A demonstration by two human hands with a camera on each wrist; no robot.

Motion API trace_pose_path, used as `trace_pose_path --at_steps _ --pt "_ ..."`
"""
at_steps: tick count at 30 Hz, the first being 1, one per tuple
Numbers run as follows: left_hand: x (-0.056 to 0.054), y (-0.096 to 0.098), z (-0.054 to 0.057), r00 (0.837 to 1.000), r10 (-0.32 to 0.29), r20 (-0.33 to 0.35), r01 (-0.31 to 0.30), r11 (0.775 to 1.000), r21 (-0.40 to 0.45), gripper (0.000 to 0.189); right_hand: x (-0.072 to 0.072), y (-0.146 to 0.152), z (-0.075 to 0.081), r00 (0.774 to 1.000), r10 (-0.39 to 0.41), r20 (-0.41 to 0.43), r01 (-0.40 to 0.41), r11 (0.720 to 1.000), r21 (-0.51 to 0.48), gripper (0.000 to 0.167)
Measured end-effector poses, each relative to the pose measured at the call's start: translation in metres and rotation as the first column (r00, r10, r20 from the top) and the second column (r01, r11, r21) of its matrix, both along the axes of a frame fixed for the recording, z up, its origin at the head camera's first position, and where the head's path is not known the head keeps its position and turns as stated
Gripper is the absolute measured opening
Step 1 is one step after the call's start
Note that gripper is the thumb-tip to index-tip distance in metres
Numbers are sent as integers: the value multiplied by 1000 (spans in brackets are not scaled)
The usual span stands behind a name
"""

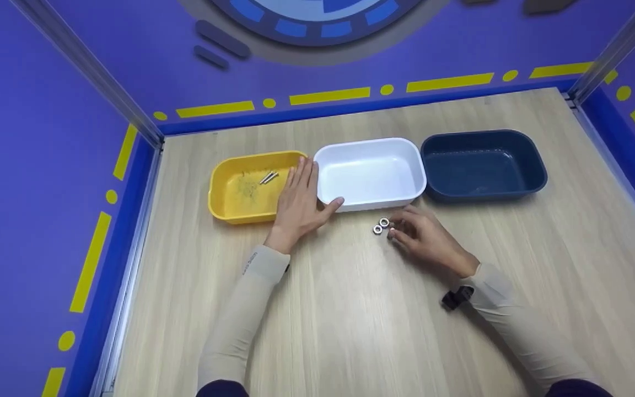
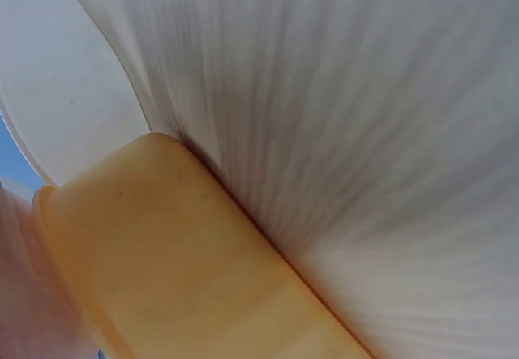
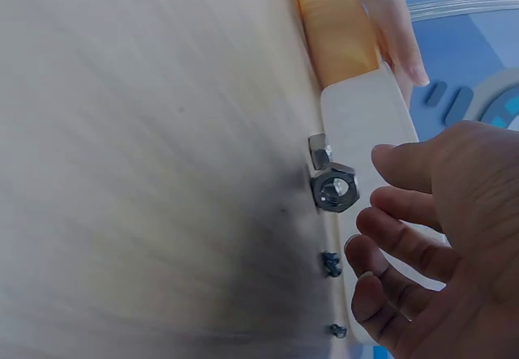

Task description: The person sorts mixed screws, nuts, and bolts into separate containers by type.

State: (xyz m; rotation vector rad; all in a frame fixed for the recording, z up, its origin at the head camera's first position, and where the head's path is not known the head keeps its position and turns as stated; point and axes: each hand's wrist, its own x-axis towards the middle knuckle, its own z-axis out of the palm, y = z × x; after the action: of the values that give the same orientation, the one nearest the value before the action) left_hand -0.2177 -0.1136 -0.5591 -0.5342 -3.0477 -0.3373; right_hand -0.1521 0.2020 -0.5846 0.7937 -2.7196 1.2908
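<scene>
My left hand [image 1: 300,207] lies with straight fingers over the adjoining rims of the yellow bin [image 1: 229,216] and the white bin [image 1: 370,179], thumb at the white bin's front rim. Two metal hex nuts [image 1: 381,226] lie on the table just in front of the white bin. Beside them is my right hand [image 1: 425,237], its fingers loosely bent and thumb apart from them. In the right wrist view nothing sits between thumb and fingers, and a hex nut [image 3: 334,187] appears close by the thumb. Small dark metal pieces [image 3: 331,263] show near the fingertips. Screws [image 1: 269,177] lie inside the yellow bin.
A dark blue bin [image 1: 483,165] stands right of the white one, so the three bins form a row. Printed blue panels [image 1: 317,82] wall the wooden table [image 1: 350,320] at the back and sides. The yellow bin's side [image 2: 186,254] fills much of the left wrist view.
</scene>
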Motion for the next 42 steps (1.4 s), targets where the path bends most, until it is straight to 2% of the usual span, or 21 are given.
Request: trace_pose_path --at_steps 9,17,24,35,42 --pt "0 1 -4 1000 5 20 -5 1000 -14 115 -3 8 -9 997 79 -11 -78 996 35 20" --pt "0 2 -6 1000 -2 25 2 1000 3 114 -11 13 -11 992 117 48 -119 992 48 23" --pt "-2 2 -5 1000 -10 14 10 1000 -11 113 -16 15 -14 987 158 29 -159 987 39 22" --pt "-5 2 -3 999 11 35 -10 999 -44 117 -19 17 -15 983 153 97 -156 988 19 18" --pt "-6 4 -2 999 19 48 -17 999 -44 118 -20 19 -15 982 165 90 -167 986 18 20"
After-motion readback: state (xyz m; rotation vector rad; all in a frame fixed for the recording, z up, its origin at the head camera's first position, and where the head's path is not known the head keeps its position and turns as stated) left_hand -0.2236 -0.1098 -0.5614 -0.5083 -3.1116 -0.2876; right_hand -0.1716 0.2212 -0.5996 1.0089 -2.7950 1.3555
